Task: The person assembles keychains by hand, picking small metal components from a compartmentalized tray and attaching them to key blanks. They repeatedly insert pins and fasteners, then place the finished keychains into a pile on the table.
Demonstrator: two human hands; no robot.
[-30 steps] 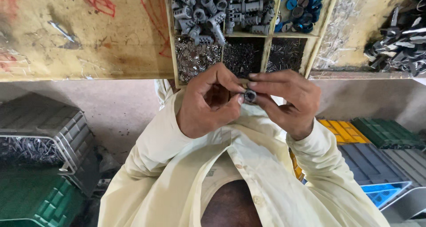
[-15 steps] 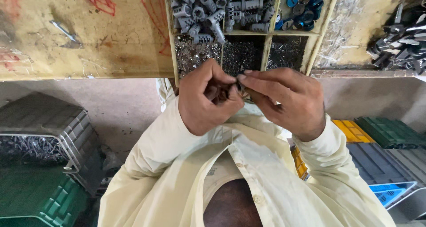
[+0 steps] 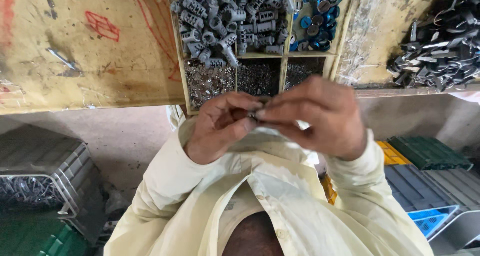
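My left hand (image 3: pixel 217 131) and my right hand (image 3: pixel 320 118) meet fingertip to fingertip just below the edge of a wooden workbench (image 3: pixel 100 51). Between them they pinch a small dark metal part (image 3: pixel 252 117), mostly hidden by the fingers. Both hands are curled tight around it, and my cream shirt sleeves (image 3: pixel 165 186) run down toward me.
A divided wooden tray (image 3: pixel 284 61) holds grey ribbed plastic pieces (image 3: pixel 225 16), blue and dark discs (image 3: pixel 317 16) and small metal bits (image 3: pixel 210 81). A heap of dark metal clips (image 3: pixel 435 51) lies at right. Grey, green, yellow and blue crates (image 3: pixel 430 186) stand on the floor.
The hands have closed in on each other, and the right hand's fingers now cover the small part that showed more clearly a second ago. The view has shifted slightly.
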